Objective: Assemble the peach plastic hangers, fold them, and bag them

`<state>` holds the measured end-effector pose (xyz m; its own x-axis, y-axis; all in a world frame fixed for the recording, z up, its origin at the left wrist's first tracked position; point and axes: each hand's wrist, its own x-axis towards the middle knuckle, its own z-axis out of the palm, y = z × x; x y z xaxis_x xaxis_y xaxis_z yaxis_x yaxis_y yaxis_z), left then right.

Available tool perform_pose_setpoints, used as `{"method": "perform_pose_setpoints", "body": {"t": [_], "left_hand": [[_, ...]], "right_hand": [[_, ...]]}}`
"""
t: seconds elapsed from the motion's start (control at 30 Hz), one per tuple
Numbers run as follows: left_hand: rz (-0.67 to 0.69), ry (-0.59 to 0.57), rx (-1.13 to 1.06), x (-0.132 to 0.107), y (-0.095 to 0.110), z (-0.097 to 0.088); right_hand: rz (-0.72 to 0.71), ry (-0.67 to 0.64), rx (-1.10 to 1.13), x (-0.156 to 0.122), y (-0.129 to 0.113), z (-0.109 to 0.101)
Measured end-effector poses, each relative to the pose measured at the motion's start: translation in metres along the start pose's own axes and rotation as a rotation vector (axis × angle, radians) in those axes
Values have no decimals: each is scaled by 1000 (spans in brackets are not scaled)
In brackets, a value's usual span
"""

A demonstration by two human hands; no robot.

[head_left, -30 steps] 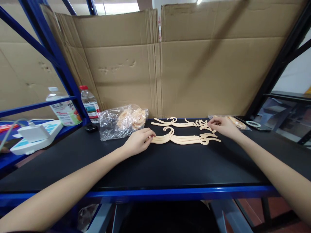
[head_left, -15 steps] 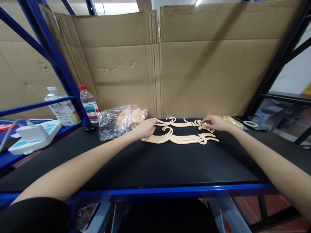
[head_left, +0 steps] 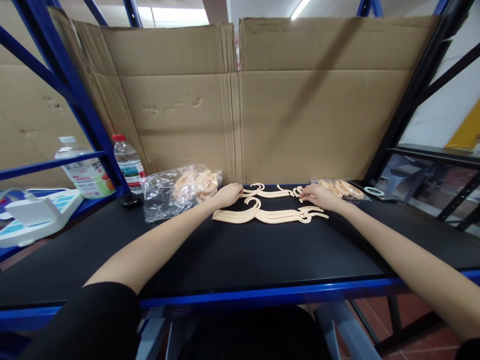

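On the black shelf top (head_left: 240, 255), a cream plastic hanger (head_left: 264, 191) lies at the back. My left hand (head_left: 227, 194) has its fingers curled on this hanger's left end. My right hand (head_left: 319, 196) pinches its right end, among a few small cream pieces (head_left: 298, 190). Just in front lies a stack of the same cream hangers (head_left: 270, 215), with neither hand touching it.
A clear bag of cream parts (head_left: 180, 191) lies left of my left hand, another bag (head_left: 344, 188) and a white ring (head_left: 371, 191) to the right. Two bottles (head_left: 127, 162) and a white device (head_left: 26, 214) sit at far left. Cardboard (head_left: 240, 110) walls the back.
My left hand left the front stack's left end and moved back to the far hanger's left end. My right hand slid a little left to that hanger's right end.
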<state>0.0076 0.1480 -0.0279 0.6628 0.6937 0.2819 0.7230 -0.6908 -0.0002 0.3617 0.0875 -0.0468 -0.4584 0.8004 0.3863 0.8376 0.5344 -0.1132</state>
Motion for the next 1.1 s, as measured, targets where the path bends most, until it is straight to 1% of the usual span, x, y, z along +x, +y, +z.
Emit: {"method": "perform_pose_setpoints", "body": {"t": [0.07,0.17,0.23,0.33,0.43,0.5,0.53,0.6,0.7,0.8,0.9,0.97,1.0,1.1], "left_hand": [[-16,22,-20,-2,3,-6],[-46,74,-38,-9,8,-18],[-67,122,-43,-16,12,-25],[-88,200,-57,-27,17,-32],[-97,265,-83,-42,22,-36],[-76,318,-145,-55,27,-38],[-57,341,-191,-62,30,-39],[-26,357,-278,-77,38,-41],[-37,305,-336,-99,49,-39],[-49,271,-348,-112,57,-33],[-42,257,-367,-116,60,-29],[-40,264,-392,-116,61,-28],[-41,265,-406,-116,61,-28],[-47,262,-437,-116,62,-28]], "right_hand": [[-17,65,-26,-1,1,-3],[-37,215,-65,-2,2,-8],[-8,286,-72,-4,3,-12],[79,317,-64,-6,6,-15],[180,287,-52,-9,12,-19],[239,239,-32,-11,16,-20],[246,205,-21,-12,18,-19],[205,127,-16,-12,19,-17],[92,44,-53,-9,18,-11],[59,20,-55,-6,15,-4],[53,19,-43,-5,14,0],[47,62,-40,-6,13,1],[44,113,-36,-7,13,0],[54,357,-18,-9,7,-8]]}}
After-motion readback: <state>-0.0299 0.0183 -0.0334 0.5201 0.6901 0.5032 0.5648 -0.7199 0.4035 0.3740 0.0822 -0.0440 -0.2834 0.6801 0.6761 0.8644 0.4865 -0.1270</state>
